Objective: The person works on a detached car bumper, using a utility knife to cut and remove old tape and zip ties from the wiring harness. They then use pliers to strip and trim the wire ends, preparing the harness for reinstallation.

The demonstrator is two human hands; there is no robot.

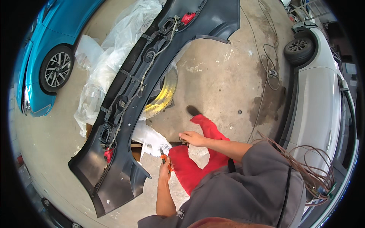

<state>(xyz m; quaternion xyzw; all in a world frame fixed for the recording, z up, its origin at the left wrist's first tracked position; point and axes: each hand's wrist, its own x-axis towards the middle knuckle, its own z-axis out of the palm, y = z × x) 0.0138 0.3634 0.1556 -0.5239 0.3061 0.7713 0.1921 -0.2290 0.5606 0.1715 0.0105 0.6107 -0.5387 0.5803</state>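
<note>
My left hand (165, 169) is wrapped round a pair of pliers (163, 156) with orange handles, its jaws pointing up and away from me. My right hand (192, 138) is closed above my knee, its fingertips pinched around something small and dark that I cannot make out. In front of both hands a black car bumper (134, 110) lies with its inner side showing, running from the near left to the far middle. A grey wiring harness (143, 76) follows its length. Red lamps sit at the bumper's near end (108, 155) and far end (188, 18).
Under the bumper are a yellow-marked ring (165, 97), white sheeting (150, 136) and clear plastic wrap (114, 49). A blue car (62, 32) stands at the far left, a silver car (319, 102) on the right. Cables (264, 72) and a coiled hose (315, 171) lie on the right.
</note>
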